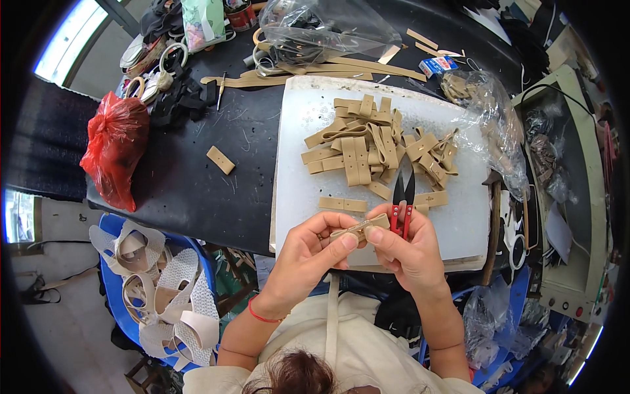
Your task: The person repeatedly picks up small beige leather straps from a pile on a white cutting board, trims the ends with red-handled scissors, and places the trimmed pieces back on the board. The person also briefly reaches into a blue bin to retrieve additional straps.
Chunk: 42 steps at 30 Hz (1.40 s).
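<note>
Probably the tan strap (360, 228) was light, pliable; left hand (308, 247) pinched it; right hand (412, 253) too, holding snips (395, 215); ends seemed best holds.

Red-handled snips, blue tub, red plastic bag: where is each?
Red-handled snips (395, 215), head view: on one handle.
Blue tub (118, 297), head view: on its left wall.
Red plastic bag (118, 150), head view: on its middle.

A: Left side?
B: Red plastic bag (115, 148), bunched, at the black tabletop's (249, 174) left edge. Below, blue tub (117, 302) holding pale perforated pieces (180, 272).
A: Far edge?
B: Crumpled clear bag (357, 29); small blue-and-white box (438, 65) to its right.
A: Far right?
B: Grey-green metal frame (574, 266), crumpled clear plastic (543, 154) inside.
</note>
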Each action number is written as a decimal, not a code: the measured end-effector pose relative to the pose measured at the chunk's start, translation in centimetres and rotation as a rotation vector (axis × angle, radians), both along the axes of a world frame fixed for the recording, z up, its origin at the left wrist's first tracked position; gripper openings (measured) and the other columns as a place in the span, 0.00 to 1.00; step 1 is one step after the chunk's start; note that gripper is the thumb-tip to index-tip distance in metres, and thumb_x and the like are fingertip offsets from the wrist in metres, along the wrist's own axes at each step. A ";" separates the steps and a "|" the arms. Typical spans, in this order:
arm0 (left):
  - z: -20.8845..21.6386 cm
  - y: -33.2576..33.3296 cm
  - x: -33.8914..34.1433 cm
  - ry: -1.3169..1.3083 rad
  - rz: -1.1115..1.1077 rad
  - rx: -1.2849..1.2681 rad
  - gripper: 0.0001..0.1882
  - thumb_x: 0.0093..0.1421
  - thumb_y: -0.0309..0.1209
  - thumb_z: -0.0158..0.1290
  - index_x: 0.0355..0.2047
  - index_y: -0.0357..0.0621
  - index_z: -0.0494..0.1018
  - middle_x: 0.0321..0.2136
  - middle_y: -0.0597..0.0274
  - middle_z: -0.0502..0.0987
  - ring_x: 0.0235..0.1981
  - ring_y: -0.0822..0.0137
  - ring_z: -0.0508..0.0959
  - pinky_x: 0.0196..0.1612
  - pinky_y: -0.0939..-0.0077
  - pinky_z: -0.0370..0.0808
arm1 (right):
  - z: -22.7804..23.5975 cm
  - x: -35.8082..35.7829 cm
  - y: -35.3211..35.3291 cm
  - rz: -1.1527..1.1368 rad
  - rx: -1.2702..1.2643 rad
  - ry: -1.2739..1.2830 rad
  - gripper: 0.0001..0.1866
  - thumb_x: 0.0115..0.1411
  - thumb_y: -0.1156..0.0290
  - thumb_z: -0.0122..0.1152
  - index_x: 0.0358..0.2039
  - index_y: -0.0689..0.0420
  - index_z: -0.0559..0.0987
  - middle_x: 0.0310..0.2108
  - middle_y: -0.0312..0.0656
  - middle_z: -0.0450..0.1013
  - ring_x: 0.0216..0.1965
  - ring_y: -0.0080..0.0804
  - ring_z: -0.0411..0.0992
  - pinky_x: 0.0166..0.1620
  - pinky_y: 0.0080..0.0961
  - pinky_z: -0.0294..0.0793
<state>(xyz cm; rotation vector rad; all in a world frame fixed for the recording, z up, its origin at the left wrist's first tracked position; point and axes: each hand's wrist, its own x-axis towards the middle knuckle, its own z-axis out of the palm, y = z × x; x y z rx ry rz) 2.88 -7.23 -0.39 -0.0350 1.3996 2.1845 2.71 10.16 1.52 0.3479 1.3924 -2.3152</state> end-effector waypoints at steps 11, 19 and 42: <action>0.7 1.1 1.2 0.158 0.176 -0.033 0.15 0.60 0.21 0.47 0.47 0.29 0.67 0.40 0.52 0.74 0.40 0.69 0.76 0.45 0.79 0.74 | 0.7 0.7 0.1 0.004 0.423 0.196 0.08 0.56 0.73 0.59 0.37 0.61 0.75 0.24 0.26 0.68 0.23 0.09 0.59 0.25 0.09 0.55; -0.1 1.7 1.8 0.248 0.282 -0.111 0.13 0.58 0.18 0.47 0.45 0.28 0.69 0.38 0.52 0.76 0.38 0.68 0.77 0.42 0.79 0.76 | -0.6 1.7 -0.4 -0.037 0.278 0.187 0.08 0.57 0.74 0.58 0.37 0.62 0.73 0.24 0.27 0.68 0.22 0.09 0.60 0.24 0.08 0.55; -1.1 -3.7 -1.8 0.342 0.576 -0.729 0.05 0.54 0.21 0.53 0.32 0.33 0.73 0.26 0.63 0.75 0.29 0.75 0.74 0.33 0.83 0.70 | -0.8 2.3 0.0 -0.154 0.952 0.712 0.14 0.50 0.75 0.63 0.39 0.59 0.76 0.30 0.39 0.66 0.25 0.25 0.67 0.28 0.20 0.69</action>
